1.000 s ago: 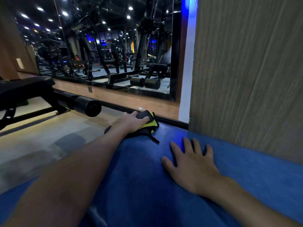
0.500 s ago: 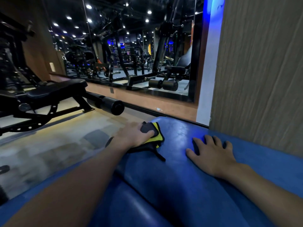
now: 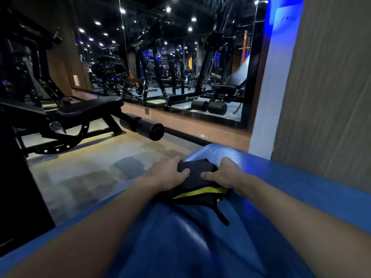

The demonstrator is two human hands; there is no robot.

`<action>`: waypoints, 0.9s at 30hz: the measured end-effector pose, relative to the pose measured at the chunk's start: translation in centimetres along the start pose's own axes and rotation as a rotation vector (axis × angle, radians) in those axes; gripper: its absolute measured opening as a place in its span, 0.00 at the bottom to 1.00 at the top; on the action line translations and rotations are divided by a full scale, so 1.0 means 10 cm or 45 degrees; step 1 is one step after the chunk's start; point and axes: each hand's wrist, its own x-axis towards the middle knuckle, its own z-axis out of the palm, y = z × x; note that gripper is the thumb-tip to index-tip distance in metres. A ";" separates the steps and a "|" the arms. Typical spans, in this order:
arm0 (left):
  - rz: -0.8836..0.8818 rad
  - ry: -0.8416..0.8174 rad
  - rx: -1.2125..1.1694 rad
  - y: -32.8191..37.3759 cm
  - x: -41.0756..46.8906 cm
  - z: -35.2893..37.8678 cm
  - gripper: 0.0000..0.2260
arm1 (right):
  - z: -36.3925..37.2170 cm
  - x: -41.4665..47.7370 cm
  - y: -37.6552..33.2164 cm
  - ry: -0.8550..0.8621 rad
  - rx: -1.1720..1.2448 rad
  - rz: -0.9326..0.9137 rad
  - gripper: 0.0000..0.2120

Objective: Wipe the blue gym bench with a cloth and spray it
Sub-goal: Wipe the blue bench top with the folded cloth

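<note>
Head view: the right hand (image 3: 226, 174), flat on the blue surface (image 3: 301, 183) a moment ago, has joined the left hand (image 3: 166, 173), both pinching the cloth (image 3: 197, 179) near the surface's far end, probably refolding it before more wiping.

- This is a gym, dimly lit.
- A black bench (image 3: 88, 108) on a steel frame stands on the floor (image 3: 80, 177), with a roller pad (image 3: 149, 128) at its end.
- A wall mirror (image 3: 180, 93) reflects rows of weight machines (image 3: 218, 77), racks and benches under ceiling spotlights (image 3: 193, 19).
- A blue bench (image 3: 301, 189), padded and glossy, runs along the wall (image 3: 331, 97).
</note>
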 end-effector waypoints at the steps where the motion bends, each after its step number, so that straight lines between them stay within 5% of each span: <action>1: 0.005 0.036 -0.028 0.02 -0.02 -0.04 0.34 | 0.01 0.01 0.00 -0.003 0.020 0.011 0.17; 3: -0.027 0.074 -0.154 0.09 -0.08 -0.15 0.36 | 0.03 -0.01 0.00 0.002 0.099 0.013 0.13; 5: -0.079 0.004 -0.283 0.13 -0.13 -0.25 0.21 | 0.01 -0.09 0.02 0.030 0.130 -0.068 0.15; 8: -0.030 -0.064 -0.451 0.22 -0.29 -0.30 0.14 | -0.07 -0.28 0.07 0.071 0.291 -0.165 0.18; 16: 0.057 0.094 -1.179 0.58 -0.90 -0.56 0.25 | -0.57 -0.81 0.11 0.171 0.691 -0.255 0.26; 20: 0.036 0.079 -1.384 0.78 -1.20 -0.59 0.25 | -0.82 -1.01 0.12 -0.130 0.926 -0.163 0.21; 27: -0.012 0.162 -1.471 0.80 -1.66 -0.48 0.22 | -0.90 -1.31 0.09 0.049 0.633 -0.220 0.22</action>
